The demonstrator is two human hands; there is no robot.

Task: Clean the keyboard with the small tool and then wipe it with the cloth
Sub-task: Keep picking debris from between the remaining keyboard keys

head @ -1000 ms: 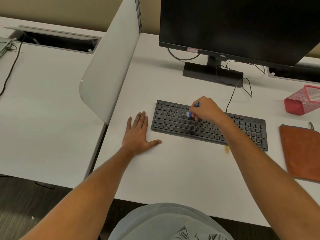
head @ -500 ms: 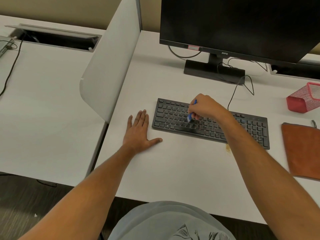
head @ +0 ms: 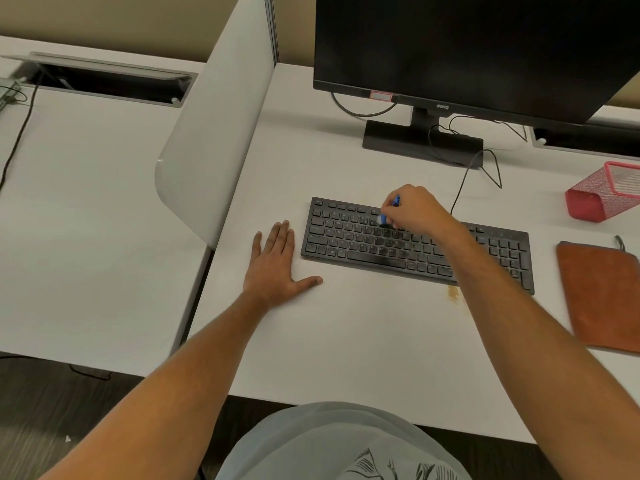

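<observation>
A black keyboard (head: 367, 240) lies on the white desk (head: 346, 341) in front of the monitor. My right hand (head: 417, 209) is closed around a small blue tool (head: 389, 211), whose pale tip touches the upper key rows near the keyboard's middle. My left hand (head: 275, 265) rests flat on the desk just left of the keyboard, fingers spread, holding nothing. An orange-brown cloth (head: 602, 292) lies flat on the desk to the right of the keyboard.
A black monitor (head: 467, 46) stands behind the keyboard, with cables trailing from its base (head: 420, 142). A red mesh basket (head: 604, 192) sits at the far right. A white divider panel (head: 214, 133) rises on the left. A yellowish stain (head: 454, 294) marks the desk below the keyboard.
My right hand with the tool has shifted slightly up and back along the upper key rows. My left hand has stayed flat on the desk.
</observation>
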